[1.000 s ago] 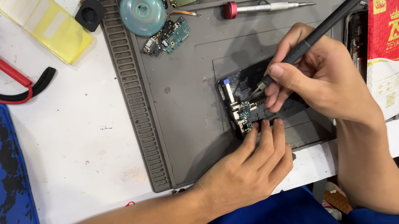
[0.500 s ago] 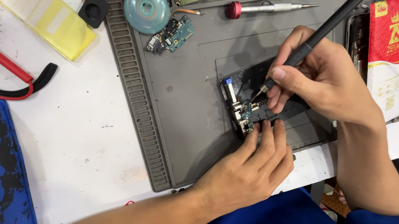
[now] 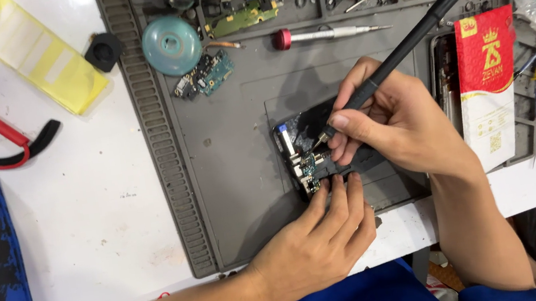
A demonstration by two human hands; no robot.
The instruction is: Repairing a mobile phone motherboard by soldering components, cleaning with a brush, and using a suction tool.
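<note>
Under the left fingers (image 3: 337, 193), the glossy black phone (image 3: 310, 131) bares shiny metal; the matt black plastic iron (image 3: 418, 31) rests between the right fingers (image 3: 354, 122); matt grey rubbery mat (image 3: 237, 175) beneath.

This is an electronics repair workbench, the sort found in a phone repair shop. A grey ribbed repair mat (image 3: 164, 150) with small parts compartments covers the white table (image 3: 83, 216), and loose green circuit boards (image 3: 206, 76), a precision screwdriver (image 3: 328, 33), tweezers and tiny screws lie scattered across it. A slim black soldering iron (image 3: 430, 19) works over an opened phone (image 3: 306, 152), with cables at the right edge.
</note>
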